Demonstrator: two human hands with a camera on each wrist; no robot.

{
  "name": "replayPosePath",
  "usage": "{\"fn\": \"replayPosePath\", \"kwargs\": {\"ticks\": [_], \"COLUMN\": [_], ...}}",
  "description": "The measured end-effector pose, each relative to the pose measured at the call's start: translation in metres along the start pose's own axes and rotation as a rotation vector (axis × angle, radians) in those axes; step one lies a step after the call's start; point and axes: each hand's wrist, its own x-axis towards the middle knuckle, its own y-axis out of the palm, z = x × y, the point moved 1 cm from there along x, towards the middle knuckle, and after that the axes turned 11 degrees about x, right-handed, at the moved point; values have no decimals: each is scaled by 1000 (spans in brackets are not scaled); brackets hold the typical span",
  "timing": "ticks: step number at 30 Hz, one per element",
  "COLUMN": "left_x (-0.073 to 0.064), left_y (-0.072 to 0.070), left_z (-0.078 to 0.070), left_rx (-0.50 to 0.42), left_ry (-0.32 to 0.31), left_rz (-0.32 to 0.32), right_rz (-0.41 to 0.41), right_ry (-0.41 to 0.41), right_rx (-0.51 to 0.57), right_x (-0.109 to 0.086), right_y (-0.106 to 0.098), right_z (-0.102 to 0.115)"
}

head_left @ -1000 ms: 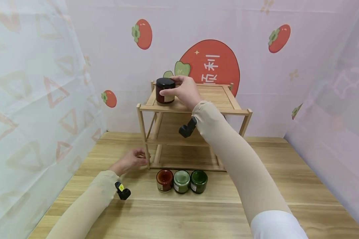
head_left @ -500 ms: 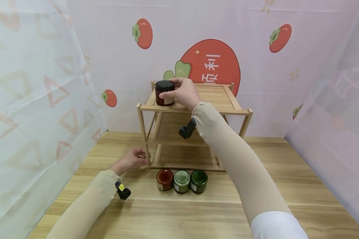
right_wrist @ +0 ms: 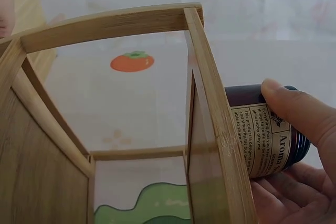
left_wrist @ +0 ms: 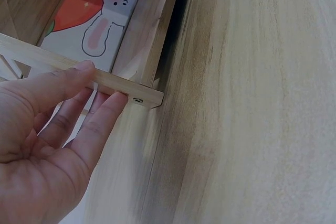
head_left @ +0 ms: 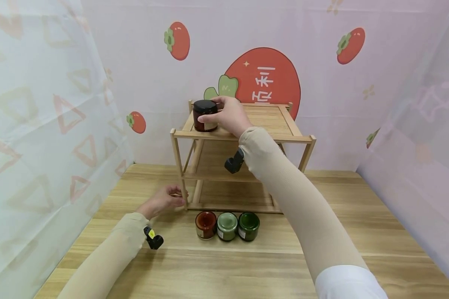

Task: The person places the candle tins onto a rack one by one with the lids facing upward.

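Observation:
My right hand [head_left: 230, 116] grips a dark red-brown scented candle jar [head_left: 204, 118] between thumb and fingers. The jar is upright at the front left corner of the top board of a wooden shelf rack [head_left: 243, 136]; in the right wrist view the jar's label [right_wrist: 261, 140] reads "Aroma". Low on the left, my left hand [head_left: 164, 202] pinches the rack's front left leg [left_wrist: 118, 82], thumb on one side and fingers on the other. A red jar [head_left: 206, 225], a pale green jar [head_left: 227, 227] and a dark green jar [head_left: 248, 227] stand in a row before the rack.
The rack has a middle board [head_left: 224, 160] and a bottom board [head_left: 232, 194] below the top one. It stands on a wood-grain table [head_left: 247, 270]. Printed cloth walls [head_left: 149, 74] close off the back and both sides.
The jar in my right hand has come slightly down and toward me at the top board's left corner. My left hand keeps its place on the leg.

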Motion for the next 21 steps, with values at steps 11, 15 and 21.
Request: {"fn": "replayPosePath", "kwargs": {"ticks": [11, 15, 21], "left_x": [-1, -1, 1], "left_y": [0, 1, -1], "left_z": [0, 0, 0], "left_rx": [-18, -4, -10], "left_ry": [-14, -8, 9], "left_rz": [-2, 0, 7], "right_rz": [46, 44, 9], "right_ry": [1, -18, -106], "right_rx": [-101, -78, -16], "right_x": [-6, -11, -23], "right_y": [2, -2, -18], "right_z": [5, 13, 27]}}
